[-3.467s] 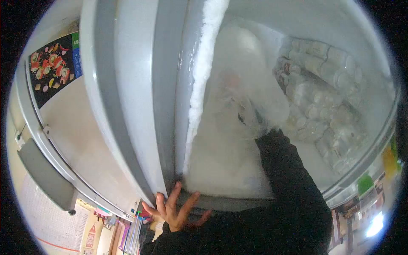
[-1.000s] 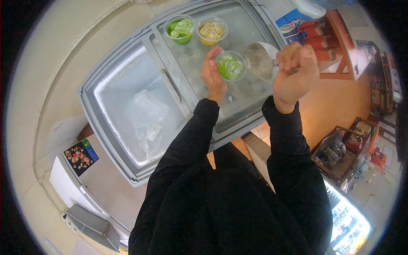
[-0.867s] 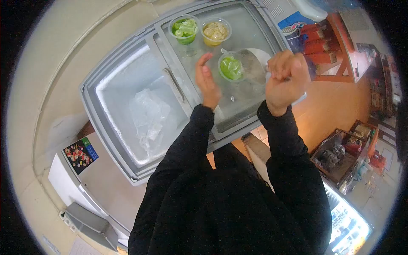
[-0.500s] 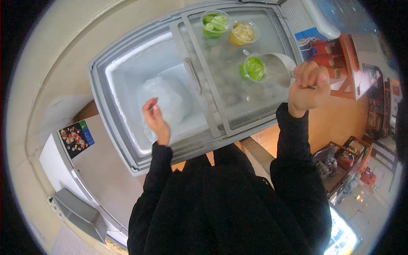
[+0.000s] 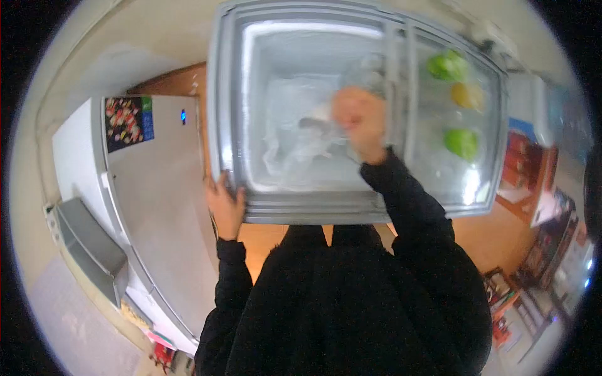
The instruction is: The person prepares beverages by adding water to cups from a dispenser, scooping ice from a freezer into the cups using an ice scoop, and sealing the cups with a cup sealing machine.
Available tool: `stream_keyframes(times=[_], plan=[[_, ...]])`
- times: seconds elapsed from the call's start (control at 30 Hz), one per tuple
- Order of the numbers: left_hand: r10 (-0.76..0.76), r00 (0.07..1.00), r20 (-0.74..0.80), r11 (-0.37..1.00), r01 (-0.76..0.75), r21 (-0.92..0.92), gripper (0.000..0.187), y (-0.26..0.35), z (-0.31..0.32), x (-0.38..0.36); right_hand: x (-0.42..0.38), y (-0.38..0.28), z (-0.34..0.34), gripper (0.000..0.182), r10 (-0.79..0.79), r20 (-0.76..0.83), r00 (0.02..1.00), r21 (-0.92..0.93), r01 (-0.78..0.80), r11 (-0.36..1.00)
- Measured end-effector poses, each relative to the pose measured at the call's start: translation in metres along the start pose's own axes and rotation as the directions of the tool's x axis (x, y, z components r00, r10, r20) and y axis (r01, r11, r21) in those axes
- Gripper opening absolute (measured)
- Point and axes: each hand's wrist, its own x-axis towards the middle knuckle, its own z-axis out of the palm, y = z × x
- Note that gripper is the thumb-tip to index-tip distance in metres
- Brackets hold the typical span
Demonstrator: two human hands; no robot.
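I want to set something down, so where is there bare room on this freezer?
Bare glass on the lid borders the front green cup: leftward to the lid's frame and toward the front. Crowded: the back, with another green cup and a yellow cup, and the open side, with plastic and the right hand.

Strong motion blur, glare on glass lid [image 5: 436,116], dark edges

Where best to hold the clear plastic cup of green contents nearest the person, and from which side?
Probably around the sidewall of that clear green-filled plastic cup, from the person's side: its blurred outline looks rounded, and the yellow-filled plastic cup stands on its far side.
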Motion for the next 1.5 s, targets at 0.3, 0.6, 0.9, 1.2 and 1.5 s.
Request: stream_keyframes(times=[0.3,0.6,0.9,1.2,1.5], plan=[[-0.137,0.991,0.000,0.983,0.135,-0.126,0.041,-0.009,0.029,0.005,-0.039,0.364,0.034,0.021,0.333,0.364,0.870,-0.513,-0.111,0.851],[-0.161,0.985,-0.061,0.959,0.141,-0.244,0.036,-0.021,0.038,0.005,-0.109,0.552,-0.043,0.015,0.602,-0.019,0.798,-0.735,-0.419,0.533],[-0.086,0.996,0.012,0.974,0.087,-0.207,0.038,-0.020,0.036,0.004,-0.173,0.624,-0.089,0.023,0.618,-0.037,0.786,0.063,-0.615,0.786],[-0.092,0.994,-0.066,0.980,0.078,-0.183,0.037,-0.013,0.032,0.004,-0.051,0.374,-0.020,0.019,0.491,-0.364,0.791,-0.018,-0.533,0.846],[-0.093,0.989,-0.111,0.925,0.044,-0.378,0.036,0.007,0.004,0.008,-0.021,0.104,-0.023,0.023,0.806,-0.235,0.544,0.870,-0.252,0.424]])
